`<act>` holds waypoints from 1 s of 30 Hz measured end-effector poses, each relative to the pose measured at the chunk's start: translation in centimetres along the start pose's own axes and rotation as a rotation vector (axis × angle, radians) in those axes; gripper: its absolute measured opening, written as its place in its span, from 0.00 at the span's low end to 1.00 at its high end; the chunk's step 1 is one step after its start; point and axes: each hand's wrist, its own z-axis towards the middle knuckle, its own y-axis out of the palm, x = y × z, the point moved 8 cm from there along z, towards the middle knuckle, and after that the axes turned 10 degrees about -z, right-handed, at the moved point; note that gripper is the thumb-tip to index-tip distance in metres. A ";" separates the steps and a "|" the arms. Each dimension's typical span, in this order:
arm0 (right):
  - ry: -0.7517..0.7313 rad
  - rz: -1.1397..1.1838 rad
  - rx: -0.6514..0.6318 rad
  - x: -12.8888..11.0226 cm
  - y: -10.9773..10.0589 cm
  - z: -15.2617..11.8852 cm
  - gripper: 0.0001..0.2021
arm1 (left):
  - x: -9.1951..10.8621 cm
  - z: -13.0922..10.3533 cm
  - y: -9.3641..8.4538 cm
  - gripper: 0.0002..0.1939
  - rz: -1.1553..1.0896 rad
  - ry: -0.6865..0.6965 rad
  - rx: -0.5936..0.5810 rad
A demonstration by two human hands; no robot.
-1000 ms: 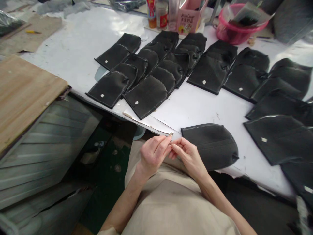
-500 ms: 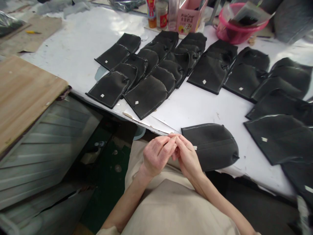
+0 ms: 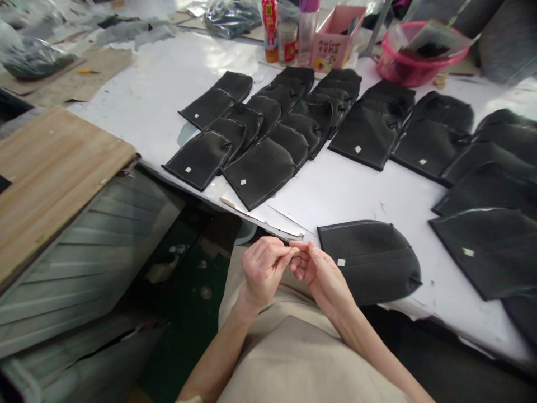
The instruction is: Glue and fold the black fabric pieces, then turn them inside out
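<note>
My left hand (image 3: 264,270) is closed in front of my body, its thumb and fingertips pinched on something too small to make out. Right beside it, my right hand (image 3: 321,274) has its fingers curled, with the thumb near the index finger; whatever it may hold is hidden. A black rounded piece (image 3: 373,263) with a small white label (image 3: 341,262) lies on the table edge just right of my right hand. Farther back, overlapping black pieces (image 3: 258,173) lie in rows, several with white labels.
On the white table (image 3: 138,106) stand a pink box (image 3: 329,50), bottles (image 3: 269,31), a jar (image 3: 287,43) and a pink basin (image 3: 419,64). A wooden board (image 3: 54,168) is at the left. More black pieces (image 3: 490,246) lie at the right.
My hands have drawn slightly apart, the left one shifting left and the right one opening a little at the fingertips. The view has shifted, so the table things appear lower and farther right.
</note>
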 end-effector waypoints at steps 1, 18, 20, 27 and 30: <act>-0.005 -0.011 0.004 0.0 0.0 -0.1 0.18 | -0.1 -0.1 0.1 0.05 0.008 -0.004 -0.002; 0.003 -0.021 -0.004 0.3 0.0 -0.1 0.19 | -1.6 -0.6 0.2 0.02 -0.219 -0.230 0.024; -0.006 -0.035 0.006 0.3 -0.1 -0.1 0.19 | -2.1 -0.8 0.0 0.08 -0.338 -0.328 0.100; -0.309 -0.501 0.134 -2.7 0.0 -0.9 0.18 | -5.9 -1.5 0.3 0.15 -0.696 -0.664 0.290; -0.596 -0.762 0.082 -5.2 3.2 -1.7 0.25 | -5.7 -0.7 1.2 0.27 -0.447 -0.657 0.141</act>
